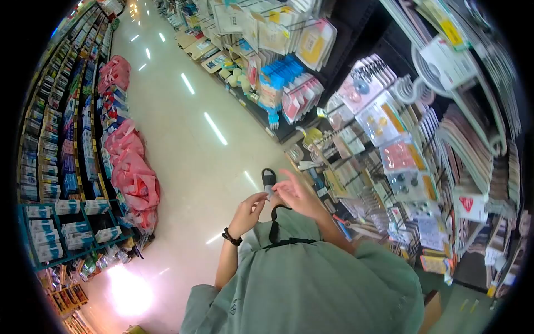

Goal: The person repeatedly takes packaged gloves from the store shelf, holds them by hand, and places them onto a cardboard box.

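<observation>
My left hand (247, 214) is in front of my body, with a dark beaded bracelet (231, 237) on its wrist. Its fingers are slightly bent, and a small gap shows between thumb and fingertips. Close beside it, my right hand (297, 195) has its fingers stretched out and spread. The fingertips of both hands nearly meet, and I make out nothing held in either. Below them on the floor is a foot in a black sandal (268, 177). The green shirt (311, 284) I wear fills the lower part of the view, with a dark cord (273, 228) at its front.
On my right, a rack holds hanging packaged goods (397, 158) and several hangers (467, 150). Farther up hang blue packets (272, 83). Shelves of boxed goods (67, 167) line the left, with pink bags (130, 167) along their foot. A shiny floor aisle (189, 145) runs between.
</observation>
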`<state>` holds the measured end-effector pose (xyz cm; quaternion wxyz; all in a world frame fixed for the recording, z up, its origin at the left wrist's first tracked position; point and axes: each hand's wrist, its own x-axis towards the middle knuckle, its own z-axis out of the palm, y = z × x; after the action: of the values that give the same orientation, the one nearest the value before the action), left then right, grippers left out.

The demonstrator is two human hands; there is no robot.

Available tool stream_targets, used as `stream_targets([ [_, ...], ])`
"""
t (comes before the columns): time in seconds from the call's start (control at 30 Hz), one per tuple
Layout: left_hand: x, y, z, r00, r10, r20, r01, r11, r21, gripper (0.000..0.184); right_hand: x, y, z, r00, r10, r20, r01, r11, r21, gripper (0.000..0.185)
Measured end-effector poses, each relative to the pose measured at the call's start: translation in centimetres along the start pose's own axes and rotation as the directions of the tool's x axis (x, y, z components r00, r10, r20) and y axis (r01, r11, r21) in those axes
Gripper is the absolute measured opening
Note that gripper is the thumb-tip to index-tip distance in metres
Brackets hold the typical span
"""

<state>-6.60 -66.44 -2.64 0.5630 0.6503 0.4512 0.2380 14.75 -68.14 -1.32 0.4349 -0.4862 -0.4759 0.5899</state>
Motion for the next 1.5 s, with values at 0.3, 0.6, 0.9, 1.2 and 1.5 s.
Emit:
stream_targets([
  [0.3,17.9,3.7,-5.2,0.997,0.002,0.072,0.012,0.982,-0.189,0.029,17.5,-3.7,-7.1,0.922,0.241,-0.304,-0.024,0.818,0.575,0.029],
  [0.6,34.7,4.4,-6.3,0.979,0.176,0.103,-0.175,0.984,-0.025,0.029,37.2,-3.6,-19.7,0.538,-0.066,-0.841,0.306,0.944,0.122,0.049],
  [0.9,56.8,4.6,-8.0,0.891,0.336,0.307,-0.302,0.941,-0.153,0.029,45.2,-3.8,-29.1,0.366,-0.046,-0.93,0.145,0.989,0.008,0.053],
  [1.2,67.8,4.8,-10.0,0.811,0.434,0.391,-0.306,0.886,-0.348,0.043,45.8,-2.9,-27.8,0.344,-0.063,-0.937,0.119,0.993,-0.023,0.016],
  [1.5,66.7,3.5,-10.6,0.662,0.299,0.687,0.058,0.894,-0.445,0.042,43.1,-7.3,-18.8,0.202,-0.017,-0.979,0.241,0.97,0.033,0.01],
])
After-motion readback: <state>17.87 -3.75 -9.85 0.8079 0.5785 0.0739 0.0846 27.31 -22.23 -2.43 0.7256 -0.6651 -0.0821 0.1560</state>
